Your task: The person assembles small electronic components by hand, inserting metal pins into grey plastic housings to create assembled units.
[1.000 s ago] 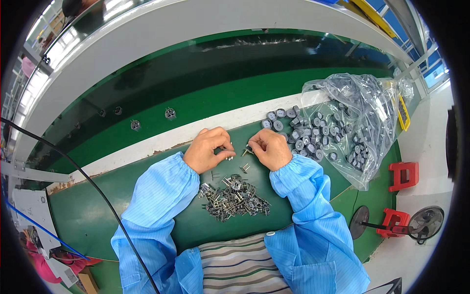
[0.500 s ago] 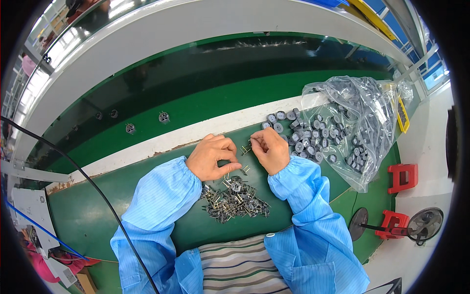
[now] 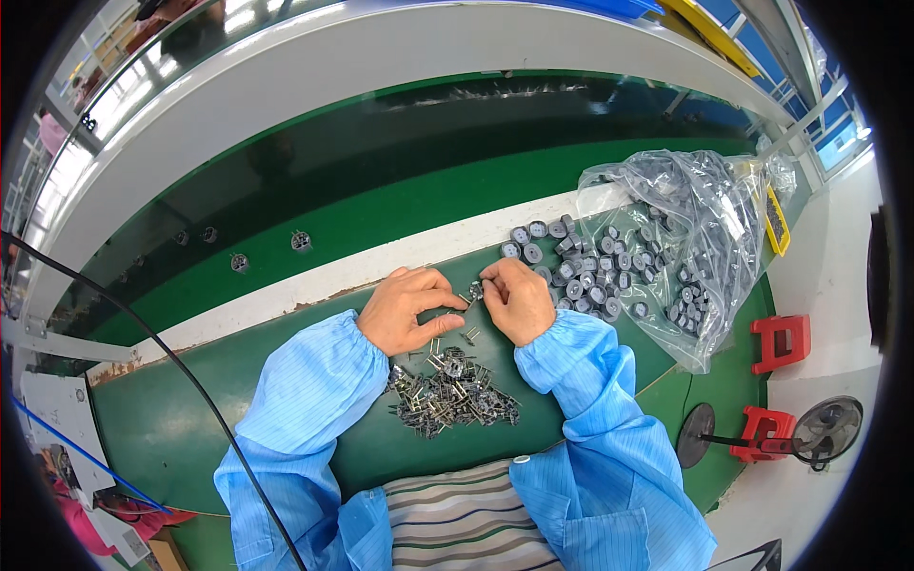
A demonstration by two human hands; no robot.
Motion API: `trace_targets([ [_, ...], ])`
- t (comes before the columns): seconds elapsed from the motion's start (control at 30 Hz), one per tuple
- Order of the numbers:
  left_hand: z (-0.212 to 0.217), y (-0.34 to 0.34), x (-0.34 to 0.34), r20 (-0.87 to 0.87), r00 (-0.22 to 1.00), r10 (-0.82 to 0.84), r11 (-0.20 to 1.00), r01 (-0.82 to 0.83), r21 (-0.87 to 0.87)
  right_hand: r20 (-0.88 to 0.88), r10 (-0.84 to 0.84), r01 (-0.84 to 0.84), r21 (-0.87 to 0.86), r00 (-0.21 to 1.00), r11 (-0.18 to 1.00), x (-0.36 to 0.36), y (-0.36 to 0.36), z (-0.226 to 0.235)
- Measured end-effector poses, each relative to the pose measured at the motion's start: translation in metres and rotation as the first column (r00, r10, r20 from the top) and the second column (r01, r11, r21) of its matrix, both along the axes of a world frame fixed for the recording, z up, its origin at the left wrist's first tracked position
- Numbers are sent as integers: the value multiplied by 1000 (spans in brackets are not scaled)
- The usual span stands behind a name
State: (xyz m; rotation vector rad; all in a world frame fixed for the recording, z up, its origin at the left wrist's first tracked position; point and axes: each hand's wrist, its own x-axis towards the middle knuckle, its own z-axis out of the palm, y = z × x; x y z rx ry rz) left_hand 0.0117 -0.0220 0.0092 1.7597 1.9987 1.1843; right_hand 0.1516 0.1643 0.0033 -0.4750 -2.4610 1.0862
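Note:
My right hand [image 3: 519, 303] pinches a small dark part with metal prongs [image 3: 475, 291] between thumb and fingertips, above the green worktop [image 3: 362, 452]. My left hand [image 3: 405, 309] is beside it, thumb apart from the bent fingers. Its fingertips come close to the prongs; whether they touch cannot be made out. A loose pronged part [image 3: 470, 336] lies just below the hands. Nearer to me is a heap of similar pronged parts [image 3: 452, 395], dark with brass-coloured pins.
Round grey plastic pieces [image 3: 574, 268] spill from a clear plastic bag [image 3: 700, 247] at the right. A white ledge [image 3: 371, 249] borders a green belt [image 3: 419, 190] holding several parts. A black cable [image 3: 181, 357] crosses at left. Red stools [image 3: 781, 343] and a fan [image 3: 826, 433] stand right.
The part in my right hand has turned and shows more of its body between the hands. My left fingers have shifted slightly toward it. The whole view has moved a little.

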Motion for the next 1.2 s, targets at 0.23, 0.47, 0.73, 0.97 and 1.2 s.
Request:
trace_targets([
  [0.23, -1, -1, -1, -28, 998, -53, 998, 52, -25, 25, 318, -317, 174, 948, 932, 5, 12, 14],
  [0.47, 7, -2, -3, -57, 975, -214, 977, 214, -18, -249, 36, 107, 539, 968, 836, -6, 24, 21],
  [0.73, -13, 7, -20, 134, 970, 203, 958, -225, 179, -183, 300, -246, 270, 936, 931, -18, 18, -15],
  [0.97, -4, 7, -16, 16, 995, 95, 993, -96, 62, -237, 283, -205, 306, 929, 930, -10, 19, 6],
  [1.2, -7, 1, -25, -140, 989, -49, 999, 45, -29, -113, 353, -291, 366, 929, 884, -9, 24, 3],
])
